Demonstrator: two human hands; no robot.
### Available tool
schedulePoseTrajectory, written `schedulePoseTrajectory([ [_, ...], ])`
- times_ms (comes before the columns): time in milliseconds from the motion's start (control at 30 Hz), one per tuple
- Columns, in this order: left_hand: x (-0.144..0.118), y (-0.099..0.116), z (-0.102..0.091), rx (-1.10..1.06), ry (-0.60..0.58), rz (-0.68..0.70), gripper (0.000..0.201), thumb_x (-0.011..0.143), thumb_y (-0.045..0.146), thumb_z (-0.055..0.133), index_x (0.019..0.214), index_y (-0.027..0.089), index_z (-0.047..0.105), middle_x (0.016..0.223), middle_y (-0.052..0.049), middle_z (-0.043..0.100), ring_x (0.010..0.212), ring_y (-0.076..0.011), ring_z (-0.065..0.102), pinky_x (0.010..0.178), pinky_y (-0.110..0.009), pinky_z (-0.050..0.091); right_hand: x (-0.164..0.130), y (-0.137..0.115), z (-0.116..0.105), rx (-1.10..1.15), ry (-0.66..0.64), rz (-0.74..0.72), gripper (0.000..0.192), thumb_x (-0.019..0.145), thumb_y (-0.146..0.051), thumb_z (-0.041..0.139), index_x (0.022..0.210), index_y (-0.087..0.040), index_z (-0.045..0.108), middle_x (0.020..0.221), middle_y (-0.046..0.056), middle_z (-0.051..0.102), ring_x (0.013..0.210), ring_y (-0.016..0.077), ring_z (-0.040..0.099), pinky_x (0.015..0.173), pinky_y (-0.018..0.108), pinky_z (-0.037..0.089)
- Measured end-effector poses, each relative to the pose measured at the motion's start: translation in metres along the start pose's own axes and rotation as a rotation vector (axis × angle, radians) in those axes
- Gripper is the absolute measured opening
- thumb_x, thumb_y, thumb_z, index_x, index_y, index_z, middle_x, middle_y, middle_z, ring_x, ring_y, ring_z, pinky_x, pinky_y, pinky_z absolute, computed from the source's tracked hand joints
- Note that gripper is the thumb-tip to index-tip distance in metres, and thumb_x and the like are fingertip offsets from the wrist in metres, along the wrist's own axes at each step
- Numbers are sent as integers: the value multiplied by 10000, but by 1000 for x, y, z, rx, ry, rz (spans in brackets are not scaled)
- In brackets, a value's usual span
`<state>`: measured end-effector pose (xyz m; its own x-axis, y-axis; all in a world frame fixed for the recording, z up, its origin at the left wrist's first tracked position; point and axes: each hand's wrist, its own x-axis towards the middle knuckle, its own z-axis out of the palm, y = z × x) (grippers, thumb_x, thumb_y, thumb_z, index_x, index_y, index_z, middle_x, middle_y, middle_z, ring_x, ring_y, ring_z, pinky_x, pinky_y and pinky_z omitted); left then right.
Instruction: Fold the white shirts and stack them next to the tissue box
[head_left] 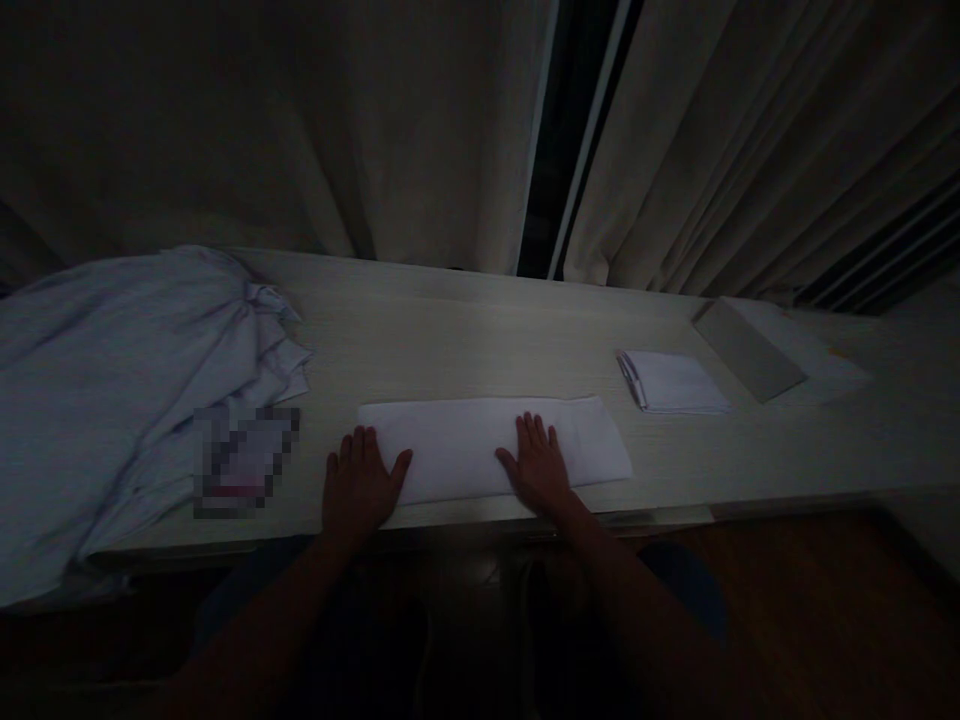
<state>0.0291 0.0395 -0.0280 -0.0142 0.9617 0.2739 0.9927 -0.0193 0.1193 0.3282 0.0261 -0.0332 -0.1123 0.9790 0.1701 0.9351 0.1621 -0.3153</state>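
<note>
A white cloth (pixel 495 445), folded into a long flat strip, lies on the desk (pixel 480 330) close to its near edge, in front of the person. It looks thin, soft and light (probably a small towel or a napkin, the dim light does not let me say which), so it should bend and wrinkle easily and slide a little on the smooth wood. I think the best places to hold it are the two short ends or the corners, because the middle would only sag.

The left hand (pixel 361 490) lies flat on the desk at the left end of the cloth, palm down, with the thumb just over the cloth's corner. The right hand (pixel 537 465) presses flat on the cloth itself, a little right of its middle. The fingers of both hands are stretched out and spread; they grip nothing. Both forearms come straight forward from the body, wrists low.

To the left is a heap of pale fabric (pixel 112 390). To the right lie a notepad (pixel 675 382) with a pen (pixel 628 376), well apart from the cloth.
</note>
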Motion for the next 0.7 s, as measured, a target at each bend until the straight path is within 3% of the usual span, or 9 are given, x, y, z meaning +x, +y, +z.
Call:
schedulePoseTrajectory([
  [167, 1, -1, 1, -2, -19, -15, 813, 888, 614, 231, 1457, 36, 291, 1496, -224, 379, 1406, -380, 287, 1117, -549, 240, -10, 55, -16, -68, -23, -26, 760, 953, -665, 225, 1550, -197, 173, 1597, 79, 180, 1479, 268, 96, 1185, 519, 90],
  [333, 2, -3, 4, 6, -23, -7, 829, 884, 622, 216, 1449, 21, 297, 1502, -229, 364, 1414, -372, 273, 1132, -532, 220, -9, 79, -31, -137, -99, -65, 739, 961, -655, 192, 1543, -199, 217, 1588, 60, 217, 1475, 255, 129, 1189, 492, 97],
  [467, 3, -5, 7, 19, -13, -5, 833, 887, 628, 206, 1452, 22, 292, 1508, -227, 358, 1416, -371, 269, 1142, -529, 203, -9, 101, -43, -168, -137, -83, 647, 981, -611, 197, 1530, -274, 261, 1592, 4, 204, 1476, 223, 135, 1194, 456, 107],
  [700, 0, -4, 6, 24, -3, 3, 841, 895, 626, 206, 1463, 9, 274, 1519, -234, 337, 1426, -368, 256, 1147, -528, 194, -13, 149, -51, -210, -93, -36, 570, 999, -563, 220, 1506, -320, 314, 1593, -10, 220, 1473, 226, 151, 1186, 475, 143],
])
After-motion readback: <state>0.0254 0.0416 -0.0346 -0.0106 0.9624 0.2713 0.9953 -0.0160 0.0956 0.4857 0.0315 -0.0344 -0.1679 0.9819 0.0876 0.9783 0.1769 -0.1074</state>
